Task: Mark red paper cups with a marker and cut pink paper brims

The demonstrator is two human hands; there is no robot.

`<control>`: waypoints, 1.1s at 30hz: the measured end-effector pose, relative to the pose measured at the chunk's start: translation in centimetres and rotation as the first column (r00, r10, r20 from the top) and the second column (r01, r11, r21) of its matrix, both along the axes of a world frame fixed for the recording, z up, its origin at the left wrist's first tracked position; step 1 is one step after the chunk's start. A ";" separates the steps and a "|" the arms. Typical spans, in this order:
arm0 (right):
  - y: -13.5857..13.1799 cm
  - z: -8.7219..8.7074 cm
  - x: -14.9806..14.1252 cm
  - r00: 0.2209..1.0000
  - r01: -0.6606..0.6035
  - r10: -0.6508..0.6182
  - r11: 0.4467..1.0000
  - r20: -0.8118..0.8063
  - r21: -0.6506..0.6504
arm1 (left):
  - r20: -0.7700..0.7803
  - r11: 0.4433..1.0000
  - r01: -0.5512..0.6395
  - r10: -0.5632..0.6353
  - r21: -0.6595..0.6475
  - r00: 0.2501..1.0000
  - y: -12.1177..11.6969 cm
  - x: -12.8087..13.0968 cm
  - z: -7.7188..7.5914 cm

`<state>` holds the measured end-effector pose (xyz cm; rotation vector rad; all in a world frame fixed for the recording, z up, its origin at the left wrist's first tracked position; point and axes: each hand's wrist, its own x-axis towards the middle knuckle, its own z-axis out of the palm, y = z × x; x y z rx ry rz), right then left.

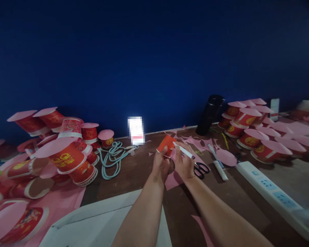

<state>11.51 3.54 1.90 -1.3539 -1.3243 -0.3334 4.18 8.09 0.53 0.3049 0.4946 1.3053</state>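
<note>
My left hand point(161, 164) is wrapped round a small red paper cup point(167, 143), tilted over the middle of the table. In my right hand point(184, 167) is a white marker pen point(185, 151), its tip at the cup's right side; whether it touches the cup I cannot tell. Black-handled scissors point(201, 170) lie just right of that hand, their blades partly hidden. Beneath both hands is a piece of pink paper point(172, 181). Further right lie a white tube point(220, 170) and a pink paper oval point(226, 157).
Red cups with pink paper discs are piled at left point(68, 156) and right point(269, 149). A coiled pale blue cable point(110, 164) lies near a glowing phone point(136, 130). A black bottle point(210, 115) stands by the blue wall. A power strip point(270, 192) lies at right.
</note>
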 end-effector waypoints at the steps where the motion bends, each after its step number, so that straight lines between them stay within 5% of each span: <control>1: 0.0 0.0 0.0 1.000 -0.003 0.003 1.000 0.003 0.005 | -0.002 1.000 -0.003 0.003 0.001 1.000 0.0 0.0 0.0; 19: 0.0 -0.4 -0.2 0.997 -0.074 0.074 0.997 0.004 -0.009 | 0.031 0.999 0.038 -0.037 -0.017 0.999 -0.2 -0.1 -0.2; 33: 0.1 0.0 -0.1 1.000 -0.008 0.008 1.000 0.014 0.003 | -0.019 1.000 0.015 -0.015 -0.013 1.000 0.0 -0.1 0.2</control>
